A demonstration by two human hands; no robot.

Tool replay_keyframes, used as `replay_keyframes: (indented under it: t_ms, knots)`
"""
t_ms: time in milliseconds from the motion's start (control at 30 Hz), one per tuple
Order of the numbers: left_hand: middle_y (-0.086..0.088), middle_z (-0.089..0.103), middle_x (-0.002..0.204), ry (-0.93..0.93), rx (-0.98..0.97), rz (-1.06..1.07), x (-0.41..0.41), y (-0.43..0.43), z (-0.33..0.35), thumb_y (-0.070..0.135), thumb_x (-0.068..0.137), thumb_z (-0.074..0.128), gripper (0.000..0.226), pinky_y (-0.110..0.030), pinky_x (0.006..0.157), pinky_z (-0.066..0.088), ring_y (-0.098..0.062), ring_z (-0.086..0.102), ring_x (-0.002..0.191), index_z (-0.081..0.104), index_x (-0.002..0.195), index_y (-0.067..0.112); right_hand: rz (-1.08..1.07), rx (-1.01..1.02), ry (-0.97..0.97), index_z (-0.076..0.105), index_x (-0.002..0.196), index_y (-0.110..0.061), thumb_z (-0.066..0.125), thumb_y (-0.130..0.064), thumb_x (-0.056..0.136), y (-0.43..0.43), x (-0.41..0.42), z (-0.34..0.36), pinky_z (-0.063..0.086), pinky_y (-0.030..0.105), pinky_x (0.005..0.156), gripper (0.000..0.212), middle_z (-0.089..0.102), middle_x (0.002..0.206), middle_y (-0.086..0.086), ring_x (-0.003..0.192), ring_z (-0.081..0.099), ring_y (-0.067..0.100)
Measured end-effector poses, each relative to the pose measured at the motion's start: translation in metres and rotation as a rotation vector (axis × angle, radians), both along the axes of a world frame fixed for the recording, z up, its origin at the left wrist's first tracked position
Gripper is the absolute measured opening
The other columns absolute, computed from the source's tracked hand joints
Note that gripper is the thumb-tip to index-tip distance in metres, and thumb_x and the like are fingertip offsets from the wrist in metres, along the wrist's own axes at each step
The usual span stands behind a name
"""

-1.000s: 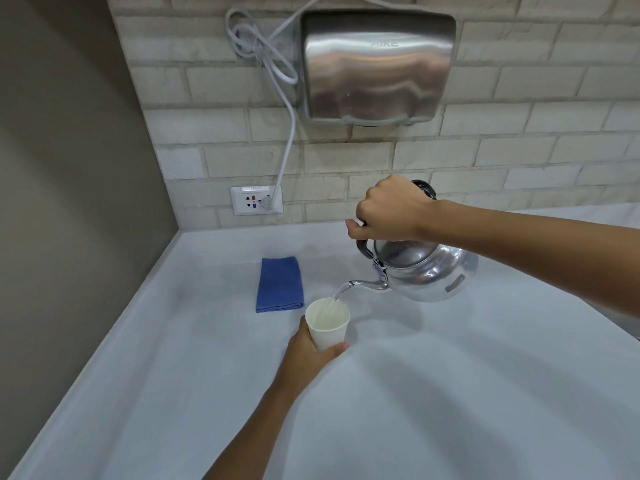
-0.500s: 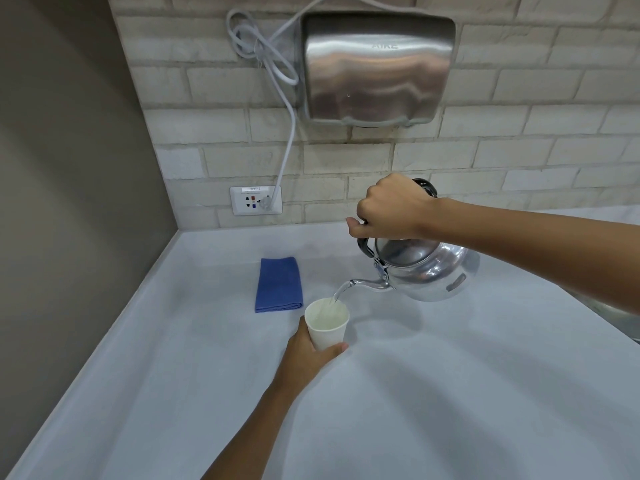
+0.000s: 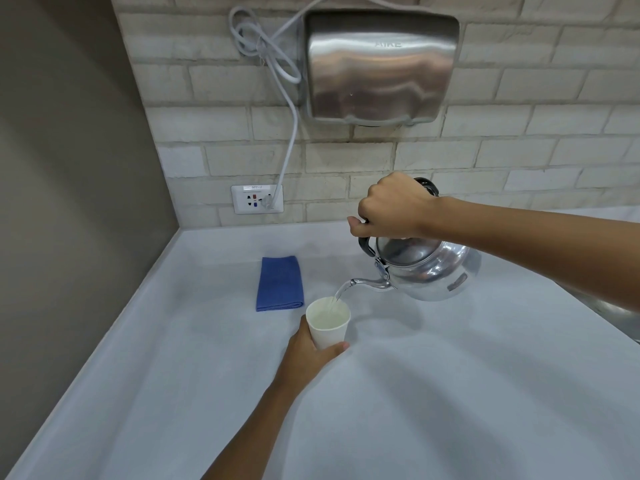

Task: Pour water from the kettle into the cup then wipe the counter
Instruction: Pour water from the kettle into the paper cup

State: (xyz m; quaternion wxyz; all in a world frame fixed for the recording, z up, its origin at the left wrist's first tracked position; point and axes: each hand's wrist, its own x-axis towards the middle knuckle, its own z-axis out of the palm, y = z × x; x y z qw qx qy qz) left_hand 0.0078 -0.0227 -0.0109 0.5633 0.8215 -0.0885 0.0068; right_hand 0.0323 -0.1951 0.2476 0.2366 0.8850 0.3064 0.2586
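My right hand [image 3: 394, 207] grips the tilted kettle [image 3: 427, 270] by its handle, streaming water into the cup [image 3: 329, 327] my left hand [image 3: 306, 353] clasps, cloth [image 3: 280, 283] just beyond the cup on the worktop [image 3: 450, 393].

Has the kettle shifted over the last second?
No. The kettle hangs at the same tilt, its spout the same gap right of the blue cloth.

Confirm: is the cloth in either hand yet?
No, the cloth lies folded on the counter, while the left hand holds the cup and the right hand the kettle.
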Motion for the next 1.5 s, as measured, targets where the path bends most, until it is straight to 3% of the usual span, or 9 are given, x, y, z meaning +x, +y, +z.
replay_keyframes:
  t_ms: [267,467,633,767,867,1100,1333,1500]
  knots:
    - [0.009,0.058,0.116,0.007,-0.012,-0.004,0.001,0.0,-0.001,0.048,0.058,0.083,0.079,-0.019,0.079,0.045,-0.011,0.057,0.103,0.038,0.122,0.035,0.007,-0.01,0.004,0.016,0.042,-0.009,0.047,-0.029,0.088,0.001,0.0,0.001,0.009,0.022,0.046,0.058,0.015,0.038,0.004,0.037,0.01,0.017]
    - [0.011,0.059,0.112,0.004,-0.013,0.001,0.001,0.0,-0.001,0.048,0.057,0.083,0.075,-0.016,0.076,0.045,-0.008,0.058,0.099,0.037,0.116,0.04,0.004,-0.013,0.009,0.015,0.042,-0.009,0.047,-0.029,0.087,0.002,0.0,0.002,0.009,0.022,0.045,0.059,0.015,0.038,0.004,0.037,0.011,0.017]
    - [0.013,0.058,0.111,0.006,-0.011,0.001,0.001,0.0,-0.002,0.05,0.056,0.083,0.075,-0.016,0.077,0.045,-0.009,0.058,0.1,0.037,0.115,0.042,0.003,-0.008,0.016,0.029,0.046,-0.004,0.048,-0.029,0.087,0.004,0.0,0.003,0.009,0.022,0.046,0.051,0.015,0.038,0.004,0.037,0.011,0.017]
    - [0.013,0.057,0.111,0.008,-0.005,0.005,0.002,0.0,-0.002,0.05,0.056,0.083,0.075,-0.019,0.078,0.046,-0.01,0.057,0.1,0.036,0.115,0.041,0.014,-0.003,0.017,0.02,0.043,-0.007,0.047,-0.029,0.087,0.006,0.0,0.003,0.01,0.021,0.045,0.056,0.016,0.038,0.004,0.037,0.011,0.017]
    - [0.011,0.058,0.113,0.007,-0.006,0.005,0.002,0.0,-0.002,0.05,0.056,0.083,0.077,-0.022,0.081,0.047,-0.011,0.058,0.102,0.037,0.116,0.04,0.014,0.003,0.013,0.024,0.045,-0.006,0.047,-0.03,0.088,0.006,0.0,0.002,0.009,0.022,0.046,0.054,0.016,0.038,0.003,0.037,0.012,0.017]
    - [0.011,0.058,0.115,0.01,-0.014,-0.006,0.0,0.0,-0.001,0.049,0.057,0.082,0.076,-0.016,0.078,0.044,-0.01,0.057,0.103,0.037,0.118,0.039,0.037,0.038,0.055,0.015,0.041,-0.01,0.052,-0.026,0.086,0.006,-0.002,-0.005,0.01,0.02,0.045,0.06,0.01,0.036,0.001,0.036,0.011,0.017]
    - [0.01,0.058,0.118,0.019,-0.021,-0.017,-0.001,0.001,0.0,0.051,0.057,0.081,0.08,-0.025,0.086,0.049,-0.01,0.056,0.107,0.037,0.123,0.038,-0.003,0.074,0.082,0.034,0.045,-0.006,0.044,-0.029,0.091,-0.007,0.003,-0.028,0.01,0.021,0.046,0.052,0.014,0.036,0.0,0.039,0.022,0.023]
    - [0.008,0.056,0.121,0.03,-0.005,-0.008,-0.001,0.0,0.0,0.05,0.058,0.082,0.084,-0.03,0.09,0.049,-0.013,0.055,0.109,0.036,0.127,0.032,-0.063,0.19,0.104,0.028,0.044,-0.009,0.043,-0.029,0.091,-0.023,0.011,-0.038,0.01,0.023,0.044,0.053,0.016,0.036,0.001,0.037,0.017,0.019]
